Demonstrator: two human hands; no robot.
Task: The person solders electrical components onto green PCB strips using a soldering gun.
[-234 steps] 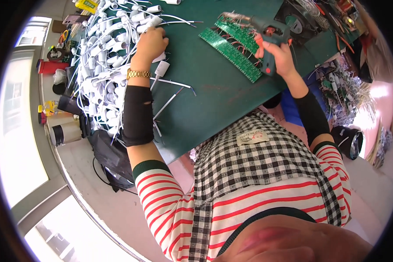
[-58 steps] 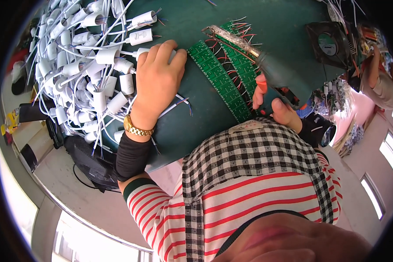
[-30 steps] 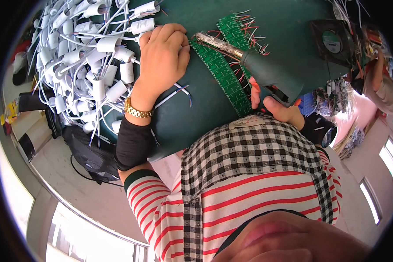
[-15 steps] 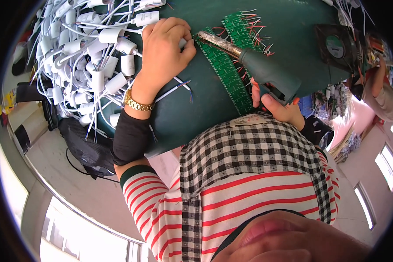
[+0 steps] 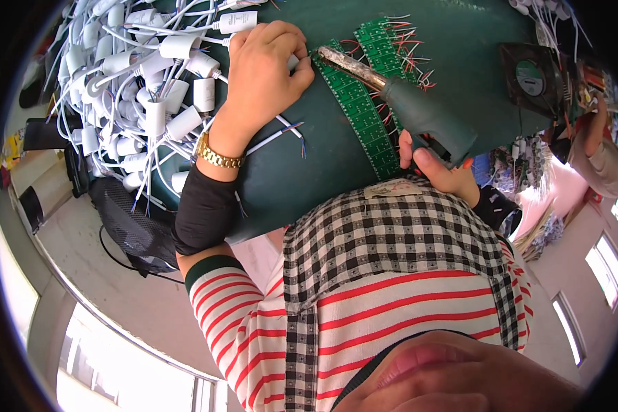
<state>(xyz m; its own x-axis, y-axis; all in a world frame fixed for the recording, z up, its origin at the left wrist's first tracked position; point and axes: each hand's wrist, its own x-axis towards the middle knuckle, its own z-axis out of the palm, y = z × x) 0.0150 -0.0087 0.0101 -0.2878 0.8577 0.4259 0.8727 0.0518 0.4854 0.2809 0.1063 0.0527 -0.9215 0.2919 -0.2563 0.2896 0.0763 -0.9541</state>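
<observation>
My left hand (image 5: 268, 72), wearing a gold watch, is closed with the fingers bent around a white plastic fitting (image 5: 293, 62), of which only a small part shows. It lies at the far end of a green circuit board strip (image 5: 360, 117). In my right hand (image 5: 446, 172) is a dark green soldering gun (image 5: 429, 113), gripped by its handle. Its scorched metal barrel points left, with the tip at the strip's far end, close to my left fingertips. Whether the tip touches the board cannot be made out. A second green board strip (image 5: 380, 44) with red and white wires lies behind the gun.
A large heap of white cabled fittings (image 5: 154, 117) fills the table's left side. One white cable (image 5: 271, 141) with bared coloured wires lies near my left wrist. A black fan (image 5: 531, 77) stands at the right on the dark green table (image 5: 275, 192). Another person's arm (image 5: 594, 127) shows far right.
The whole view has shifted slightly. Both hands keep nearly the same places, with the soldering gun's tip still at the far end of the board strip.
</observation>
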